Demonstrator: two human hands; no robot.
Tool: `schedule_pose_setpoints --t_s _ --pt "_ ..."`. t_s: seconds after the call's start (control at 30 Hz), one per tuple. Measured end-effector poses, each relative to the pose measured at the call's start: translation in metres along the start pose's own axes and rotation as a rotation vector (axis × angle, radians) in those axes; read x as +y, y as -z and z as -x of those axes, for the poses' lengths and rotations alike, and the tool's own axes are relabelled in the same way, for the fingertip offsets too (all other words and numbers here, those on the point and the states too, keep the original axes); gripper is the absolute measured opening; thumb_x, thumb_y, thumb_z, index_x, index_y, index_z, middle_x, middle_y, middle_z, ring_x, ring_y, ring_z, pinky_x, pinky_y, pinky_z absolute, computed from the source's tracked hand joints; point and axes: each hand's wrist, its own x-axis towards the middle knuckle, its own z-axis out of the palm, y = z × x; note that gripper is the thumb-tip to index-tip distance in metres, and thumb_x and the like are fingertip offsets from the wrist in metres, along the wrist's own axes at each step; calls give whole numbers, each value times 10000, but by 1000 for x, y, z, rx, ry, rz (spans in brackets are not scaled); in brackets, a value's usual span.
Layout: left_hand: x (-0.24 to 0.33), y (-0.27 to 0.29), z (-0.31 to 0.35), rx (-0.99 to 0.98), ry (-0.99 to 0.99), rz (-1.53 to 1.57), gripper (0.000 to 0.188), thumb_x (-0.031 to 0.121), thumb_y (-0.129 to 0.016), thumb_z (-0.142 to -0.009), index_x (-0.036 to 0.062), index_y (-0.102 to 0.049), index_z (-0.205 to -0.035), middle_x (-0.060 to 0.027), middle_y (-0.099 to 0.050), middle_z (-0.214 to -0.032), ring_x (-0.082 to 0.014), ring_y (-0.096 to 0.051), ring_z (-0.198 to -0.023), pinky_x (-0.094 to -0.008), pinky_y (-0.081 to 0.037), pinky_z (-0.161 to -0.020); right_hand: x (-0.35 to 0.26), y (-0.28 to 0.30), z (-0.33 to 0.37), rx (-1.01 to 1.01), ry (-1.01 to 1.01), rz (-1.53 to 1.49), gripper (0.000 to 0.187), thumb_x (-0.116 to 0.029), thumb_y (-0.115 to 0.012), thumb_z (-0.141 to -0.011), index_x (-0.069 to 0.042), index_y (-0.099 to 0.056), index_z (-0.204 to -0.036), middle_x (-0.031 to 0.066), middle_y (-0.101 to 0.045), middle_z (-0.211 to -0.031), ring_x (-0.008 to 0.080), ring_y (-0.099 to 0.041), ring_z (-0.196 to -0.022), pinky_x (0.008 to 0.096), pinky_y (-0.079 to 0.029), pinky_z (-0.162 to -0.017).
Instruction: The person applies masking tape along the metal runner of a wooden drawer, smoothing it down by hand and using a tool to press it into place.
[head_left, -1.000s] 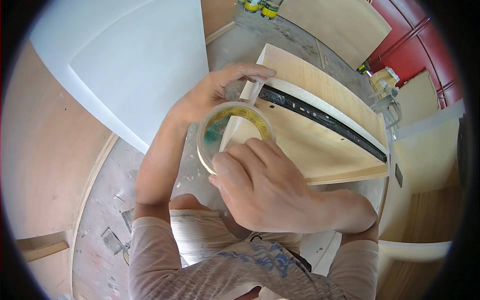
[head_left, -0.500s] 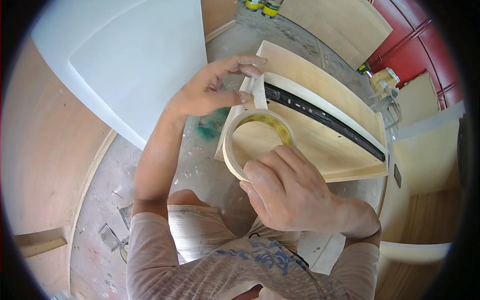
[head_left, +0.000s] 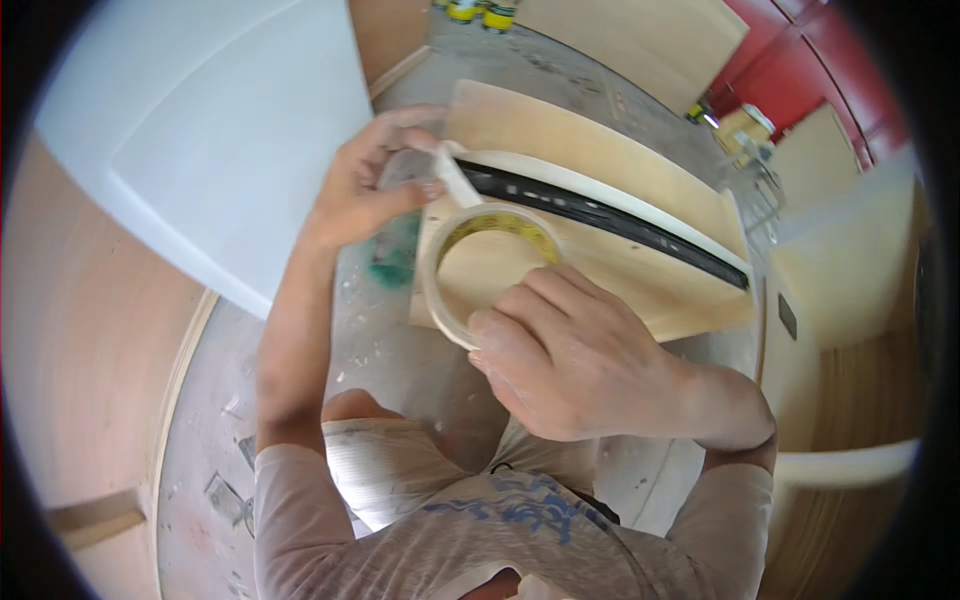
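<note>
A roll of masking tape (head_left: 432, 285) is gripped at its near right side by my right hand (head_left: 575, 355), fingers closed on the rim. From it a short pale strip of tape (head_left: 459, 180) runs up to the left end of a black drawer slide (head_left: 600, 222). My left hand (head_left: 370, 185) is curled at that end, thumb and fingers bent around the strip's far end, fingertips touching it; blur hides the exact contact. The slide is fixed along a light wooden drawer-like piece (head_left: 640, 290), which has a curved upright panel (head_left: 590, 135) behind it.
A large white panel (head_left: 230, 150) stands at the left beside a wooden panel (head_left: 90, 330). Pale cabinet parts (head_left: 830, 300) are at the right. Scraper-like tools (head_left: 225, 495) lie on the spotted floor. Yellow-and-black cans (head_left: 497, 17) and a wooden board (head_left: 630, 45) are farther back.
The view has shifted, so the wooden piece appears farther left. The tape strip now slants more toward my left hand. Both hands keep their hold, with the roll beside the slide's left end.
</note>
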Motion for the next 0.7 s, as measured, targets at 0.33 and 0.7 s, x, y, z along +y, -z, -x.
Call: schedule_pose_setpoints --t_s 0.33,0.7 --pt "0 5 6 -16 -7 -6 624 -105 -669 -717 4 -508 -1310 -110 -530 -1320 -185 -546 -1129 -368 -403 -1023 0 -4 6 10 41 -59 306 -24 -710 -690 -12 -518 -928 96 -512 -796 262 -508 -685 357 -438 -609" --pt "13 6 9 -15 138 116 677 -99 -601 -700 -24 -460 -1358 -74 -599 -1122 -181 -533 -1091 -342 -386 -997 -11 -13 -13 63 119 -47 324 -37 -691 -728 49 -512 -984 137 -510 -818 282 -521 -693 378 -445 -606"
